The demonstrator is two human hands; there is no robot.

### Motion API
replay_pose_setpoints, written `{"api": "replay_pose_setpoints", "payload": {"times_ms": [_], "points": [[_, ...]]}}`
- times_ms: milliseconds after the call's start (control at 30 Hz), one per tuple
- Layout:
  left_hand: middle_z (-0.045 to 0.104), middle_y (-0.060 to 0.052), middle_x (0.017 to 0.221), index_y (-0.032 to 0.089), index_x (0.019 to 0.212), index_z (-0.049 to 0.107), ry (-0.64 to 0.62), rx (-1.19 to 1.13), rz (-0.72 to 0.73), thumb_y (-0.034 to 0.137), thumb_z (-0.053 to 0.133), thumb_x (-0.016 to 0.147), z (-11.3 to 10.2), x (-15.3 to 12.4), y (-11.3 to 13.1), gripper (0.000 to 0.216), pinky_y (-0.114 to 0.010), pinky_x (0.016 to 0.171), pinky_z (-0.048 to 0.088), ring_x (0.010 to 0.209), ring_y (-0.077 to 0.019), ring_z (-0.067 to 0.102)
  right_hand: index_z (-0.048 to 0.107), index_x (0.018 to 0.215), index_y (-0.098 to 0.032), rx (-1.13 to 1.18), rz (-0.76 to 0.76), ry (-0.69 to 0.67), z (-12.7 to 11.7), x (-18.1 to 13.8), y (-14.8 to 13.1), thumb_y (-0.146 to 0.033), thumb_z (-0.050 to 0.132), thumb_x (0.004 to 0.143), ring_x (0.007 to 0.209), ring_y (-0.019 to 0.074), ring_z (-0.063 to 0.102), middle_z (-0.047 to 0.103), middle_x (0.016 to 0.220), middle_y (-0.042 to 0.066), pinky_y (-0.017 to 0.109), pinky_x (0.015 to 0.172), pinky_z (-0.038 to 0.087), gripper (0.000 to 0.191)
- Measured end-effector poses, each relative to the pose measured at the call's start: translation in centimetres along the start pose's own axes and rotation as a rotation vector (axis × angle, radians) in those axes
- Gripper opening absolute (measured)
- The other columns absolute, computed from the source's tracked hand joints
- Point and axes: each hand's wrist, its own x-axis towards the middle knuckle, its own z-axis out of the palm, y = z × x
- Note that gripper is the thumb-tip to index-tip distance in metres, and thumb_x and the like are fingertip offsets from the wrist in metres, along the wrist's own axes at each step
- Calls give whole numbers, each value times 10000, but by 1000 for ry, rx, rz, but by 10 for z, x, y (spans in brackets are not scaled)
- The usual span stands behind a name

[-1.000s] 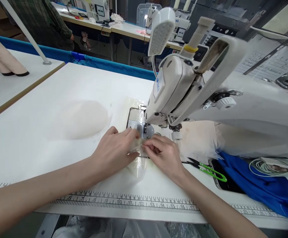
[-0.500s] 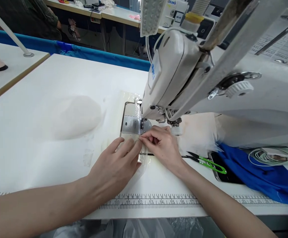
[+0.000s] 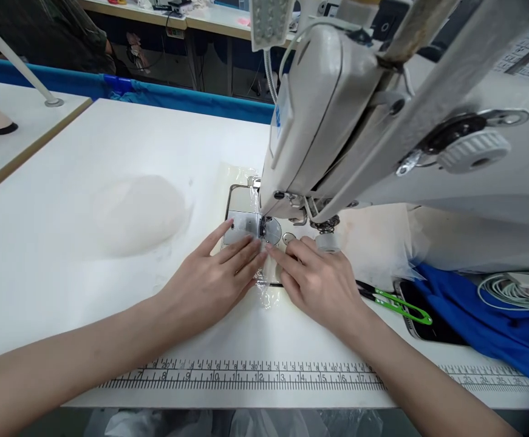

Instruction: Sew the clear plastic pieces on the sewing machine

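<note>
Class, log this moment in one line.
left hand: fingers on film, near presser foot | right hand: index extended, near presser foot | snips: beside right wrist

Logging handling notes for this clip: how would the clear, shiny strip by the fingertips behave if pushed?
The clear, shiny strip is probably floppy: its surface wrinkles beside the left hand. It looks thin and see-through, so likely light. Its gloss suggests it may slip.

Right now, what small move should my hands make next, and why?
Probably ease the left hand slightly back from the small silver metal presser foot: its fingertips lie close before it, with the right hand beside the clear, shiny strip.
</note>
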Motion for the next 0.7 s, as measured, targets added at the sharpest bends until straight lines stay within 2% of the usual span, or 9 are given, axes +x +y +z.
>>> {"api": "replay_pose_setpoints", "payload": {"times_ms": [200, 700], "points": [[564, -122, 1351, 127, 1353, 500, -23, -56, -6, 221, 382, 1010, 2, 1, -6, 375, -587, 1182, 226, 1251, -257, 547, 688, 1139, -118, -104, -53, -10, 2, -1, 0, -81, 503, 890, 702, 170, 592, 671, 676, 17, 345, 672, 349, 312], [584, -82, 1345, 203, 1329, 536, -10, -220, -57, 203, 406, 986, 10, 8, -23, 367, -606, 1197, 123, 1285, -243, 517, 680, 1141, -89, -164, -27, -31, 6, 1, 1, -81, 494, 874, 732, 190, 603, 699, 716, 61, 342, 631, 353, 326]]}}
